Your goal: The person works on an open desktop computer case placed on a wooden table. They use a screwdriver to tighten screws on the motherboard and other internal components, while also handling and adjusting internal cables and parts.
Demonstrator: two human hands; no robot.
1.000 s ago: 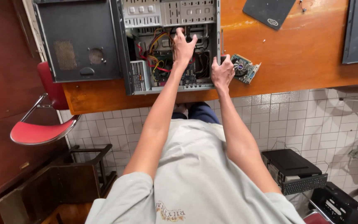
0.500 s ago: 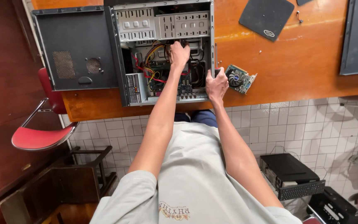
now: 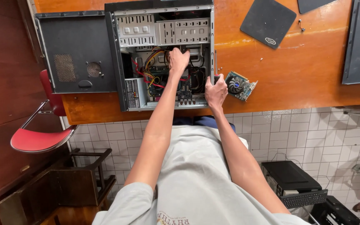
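Two hands: both at an open desktop computer case [image 3: 163, 25] lying near the wooden table's [image 3: 296, 79] front edge.
Side panel [image 3: 78, 52]: dark, flat on the table, left of the case.
Left hand [image 3: 178, 60]: reaching inside among coloured cables [image 3: 153, 68], fingers curled; whether it grips anything cannot be told.
Right hand [image 3: 216, 91]: closed round a red-handled screwdriver [image 3: 215, 68] at the case's right wall.
Graphics card [image 3: 240, 85]: loose, just right of that hand.
Mouse pad [image 3: 268, 21]: dark, toward the far edge.
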